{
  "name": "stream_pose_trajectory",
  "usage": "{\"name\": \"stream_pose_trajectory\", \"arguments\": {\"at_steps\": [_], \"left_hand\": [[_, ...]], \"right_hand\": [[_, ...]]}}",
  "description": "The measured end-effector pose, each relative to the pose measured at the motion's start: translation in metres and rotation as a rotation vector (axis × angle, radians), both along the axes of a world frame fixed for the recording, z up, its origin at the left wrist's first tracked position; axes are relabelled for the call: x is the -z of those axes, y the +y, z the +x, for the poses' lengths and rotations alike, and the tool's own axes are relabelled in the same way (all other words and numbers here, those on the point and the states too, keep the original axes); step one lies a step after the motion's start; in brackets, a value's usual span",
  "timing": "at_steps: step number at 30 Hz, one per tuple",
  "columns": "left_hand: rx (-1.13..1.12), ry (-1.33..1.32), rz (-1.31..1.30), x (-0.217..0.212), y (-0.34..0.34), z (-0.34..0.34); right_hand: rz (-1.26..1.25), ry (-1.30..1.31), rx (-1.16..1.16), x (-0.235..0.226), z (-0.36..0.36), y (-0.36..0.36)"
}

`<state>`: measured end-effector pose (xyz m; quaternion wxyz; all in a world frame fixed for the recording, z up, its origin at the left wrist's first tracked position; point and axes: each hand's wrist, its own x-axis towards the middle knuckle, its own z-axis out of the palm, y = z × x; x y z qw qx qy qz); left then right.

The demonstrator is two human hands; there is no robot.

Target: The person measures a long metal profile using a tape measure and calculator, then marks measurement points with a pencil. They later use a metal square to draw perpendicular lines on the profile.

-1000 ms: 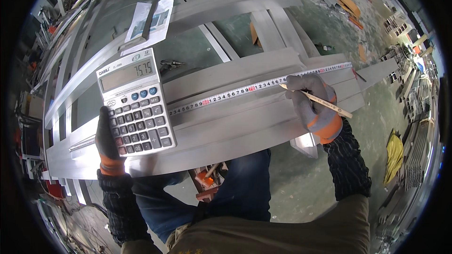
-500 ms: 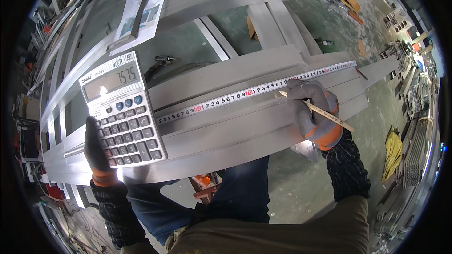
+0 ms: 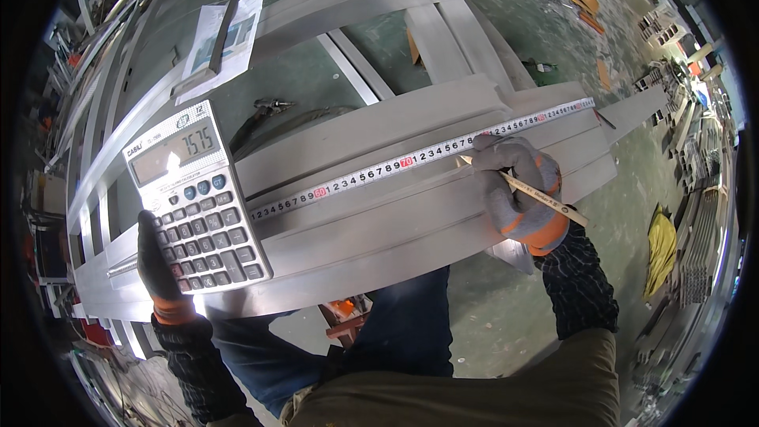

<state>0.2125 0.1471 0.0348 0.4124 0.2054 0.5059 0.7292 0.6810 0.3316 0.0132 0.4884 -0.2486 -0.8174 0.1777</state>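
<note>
In my gloved left hand (image 3: 160, 269) is a silver calculator (image 3: 198, 198), gripped by its lower left side with the lit display facing up; the fingers beneath it are hidden. My right hand (image 3: 518, 190), in a grey and orange glove, pinches a wooden pencil (image 3: 545, 199). The pencil's tip is at the lower edge of a white tape measure (image 3: 371, 172), and the glove touches the tape there. The tape lies stretched along a grey metal profile (image 3: 348, 229), running from behind the calculator to the profile's far right part.
More metal profiles (image 3: 443, 39) cross beyond. A printed sheet (image 3: 225, 43) lies far left under a metal strip. A power tool (image 3: 273, 104) rests on the floor behind the profiles. A yellow cloth (image 3: 660, 249) and stacked profiles (image 3: 696, 245) are at the right.
The calculator has dropped slightly lower and left in view with my left hand. My right hand and the pencil tip have shifted slightly left along the tape.
</note>
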Motion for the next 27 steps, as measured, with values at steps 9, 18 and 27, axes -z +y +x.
{"name": "stream_pose_trajectory", "arguments": {"at_steps": [9, 18, 27], "left_hand": [[-0.063, 0.071, -0.055, 0.002, -0.002, -0.004], [-0.031, 0.067, -0.044, 0.006, -0.003, -0.009], [0.025, 0.002, -0.044, 0.003, -0.003, -0.009]], "right_hand": [[0.041, -0.086, 0.02, -0.008, 0.002, 0.0], [-0.059, -0.122, 0.055, -0.002, 0.006, -0.002], [-0.049, -0.129, 0.074, -0.007, 0.003, -0.004]]}}
